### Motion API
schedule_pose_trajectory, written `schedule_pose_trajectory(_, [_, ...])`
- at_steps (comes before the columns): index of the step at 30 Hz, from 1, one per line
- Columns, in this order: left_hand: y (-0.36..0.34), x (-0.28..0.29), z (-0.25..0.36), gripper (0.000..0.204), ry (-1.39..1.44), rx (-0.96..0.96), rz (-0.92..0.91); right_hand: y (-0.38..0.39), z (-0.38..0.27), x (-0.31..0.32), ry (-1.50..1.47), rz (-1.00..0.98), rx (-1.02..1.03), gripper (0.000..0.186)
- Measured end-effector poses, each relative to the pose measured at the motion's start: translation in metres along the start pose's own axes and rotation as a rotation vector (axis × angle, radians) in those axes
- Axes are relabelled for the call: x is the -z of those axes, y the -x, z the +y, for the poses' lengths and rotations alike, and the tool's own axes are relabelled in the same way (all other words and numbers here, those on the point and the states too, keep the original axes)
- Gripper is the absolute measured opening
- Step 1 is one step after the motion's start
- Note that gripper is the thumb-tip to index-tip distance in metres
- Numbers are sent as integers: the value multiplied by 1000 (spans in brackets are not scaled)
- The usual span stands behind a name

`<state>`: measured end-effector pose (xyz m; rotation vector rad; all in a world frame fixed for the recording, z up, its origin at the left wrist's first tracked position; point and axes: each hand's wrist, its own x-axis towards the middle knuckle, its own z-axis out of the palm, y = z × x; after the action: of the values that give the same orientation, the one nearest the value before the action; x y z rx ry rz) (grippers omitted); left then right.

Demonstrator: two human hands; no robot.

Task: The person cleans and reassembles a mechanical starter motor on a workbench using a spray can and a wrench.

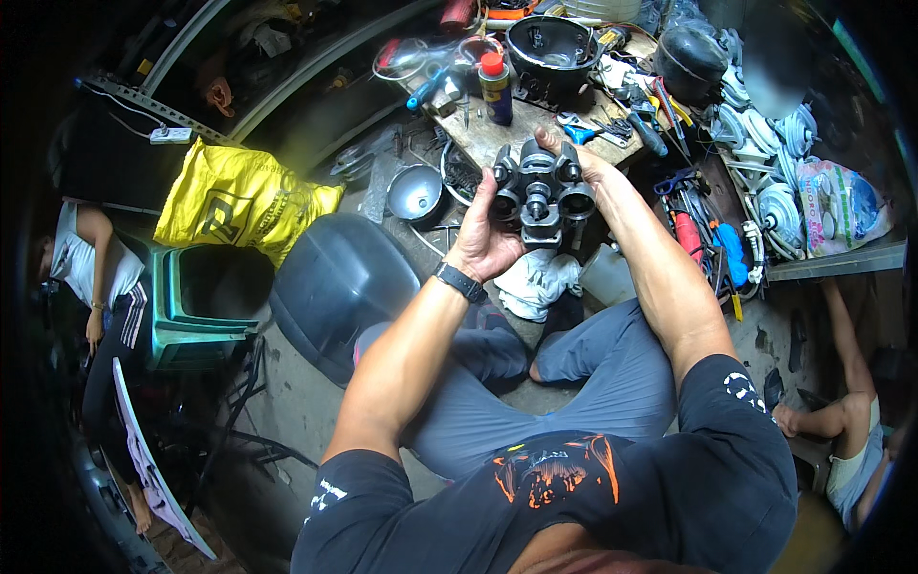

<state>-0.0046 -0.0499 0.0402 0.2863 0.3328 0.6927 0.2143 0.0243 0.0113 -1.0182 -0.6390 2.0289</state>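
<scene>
Between my two hands is a dark metal machine part with a central shaft, round cup-like ends and a squarish block at its near side. My left hand grips it from the left, thumb up along its side. At its far right side, my right hand is closed around it, with some fingers hidden behind the part. It is held up over the near edge of a worn wooden bench. Beyond it on the bench stands a spray can with a red cap. Below the part lies a white cloth.
A black round tub and blue-handled pliers are on the bench. White coiled parts crowd the right. A metal bowl, black curved cover, yellow sack and green stool stand left. Other people sit at both sides.
</scene>
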Motion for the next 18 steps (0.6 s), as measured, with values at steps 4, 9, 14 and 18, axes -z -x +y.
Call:
schedule_pose_trajectory(4, [0, 1, 0, 75, -45, -13, 24, 4, -1, -1, -129, -146, -77, 69])
schedule_pose_trajectory(9, [2, 1, -2, 77, -83, -34, 67, 10, 6, -6, -231, -121, 103, 65])
schedule_pose_trajectory(14, [-4, -1, -4, 80, -52, -1, 27, -10, 2, 17, 99, 80, 118, 88])
schedule_pose_trajectory(18, [0, -1, -3, 78, -81, -21, 58, -7, -1, 20, -211, -187, 9, 73])
